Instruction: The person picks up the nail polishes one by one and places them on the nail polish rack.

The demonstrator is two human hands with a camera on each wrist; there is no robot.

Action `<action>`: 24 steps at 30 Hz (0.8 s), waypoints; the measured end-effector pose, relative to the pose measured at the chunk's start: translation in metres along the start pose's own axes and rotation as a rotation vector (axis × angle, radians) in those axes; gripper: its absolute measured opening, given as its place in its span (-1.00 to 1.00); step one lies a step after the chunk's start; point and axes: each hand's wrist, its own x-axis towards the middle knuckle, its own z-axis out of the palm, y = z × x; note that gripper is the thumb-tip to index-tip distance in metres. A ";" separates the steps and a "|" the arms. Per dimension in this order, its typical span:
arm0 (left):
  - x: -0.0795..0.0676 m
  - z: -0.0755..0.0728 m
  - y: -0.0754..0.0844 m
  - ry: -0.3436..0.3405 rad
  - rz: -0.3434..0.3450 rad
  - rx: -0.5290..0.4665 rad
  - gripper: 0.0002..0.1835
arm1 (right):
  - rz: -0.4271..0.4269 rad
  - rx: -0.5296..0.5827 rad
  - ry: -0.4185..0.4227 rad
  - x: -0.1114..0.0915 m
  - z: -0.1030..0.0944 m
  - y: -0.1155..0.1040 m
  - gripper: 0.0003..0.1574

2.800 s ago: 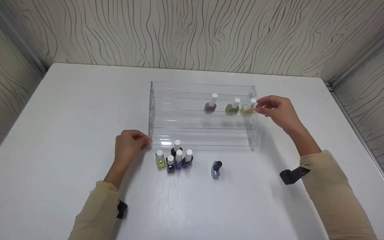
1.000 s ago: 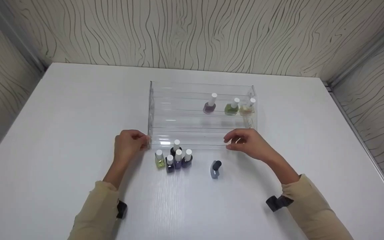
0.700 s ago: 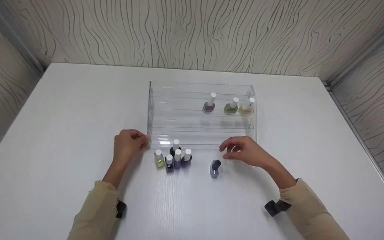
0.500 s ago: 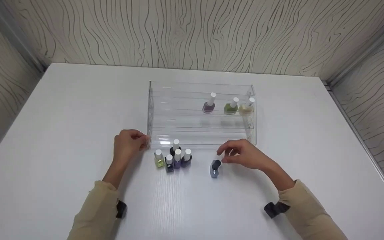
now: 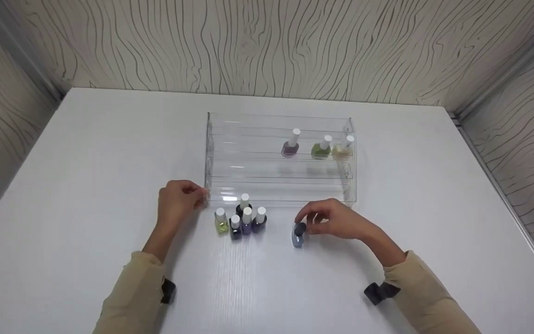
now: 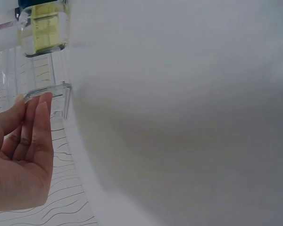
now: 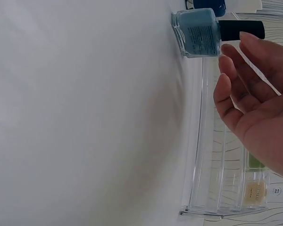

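Observation:
A clear acrylic tiered rack (image 5: 278, 190) stands mid-table. My left hand (image 5: 178, 200) pinches its front left corner between thumb and fingers, plain in the left wrist view. My right hand (image 5: 339, 220) is at a pale blue nail polish bottle (image 7: 195, 33) standing in front of the rack, fingers bent loosely. In the right wrist view the thumb overlaps its black cap (image 7: 230, 30), and the index fingertip lies just beside the cap, not visibly gripping it. Purple (image 5: 290, 149), green (image 5: 321, 151) and pale cream (image 5: 341, 152) nail polishes stand on an upper tier.
Several white-capped nail polishes are grouped before the rack's left half: a yellow one (image 5: 222, 226), and dark and purple ones (image 5: 246, 227). The white table (image 5: 109, 134) ends at a wood-patterned panel (image 5: 248, 46) behind, with more panels at both sides.
My right hand has left the cream bottle at the rack's right end and come forward and left to the blue bottle's cap. My left hand keeps its place on the rack.

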 end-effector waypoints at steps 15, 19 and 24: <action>0.000 0.001 0.001 0.006 -0.021 -0.010 -0.89 | -0.053 0.046 -0.037 0.001 0.003 0.000 -0.73; -0.001 0.001 0.001 0.009 -0.023 -0.008 -0.89 | -0.067 0.038 -0.035 0.001 0.003 0.004 -0.75; -0.001 0.001 0.001 0.011 -0.019 -0.006 -0.89 | -0.082 0.034 -0.029 0.001 0.004 0.004 -0.76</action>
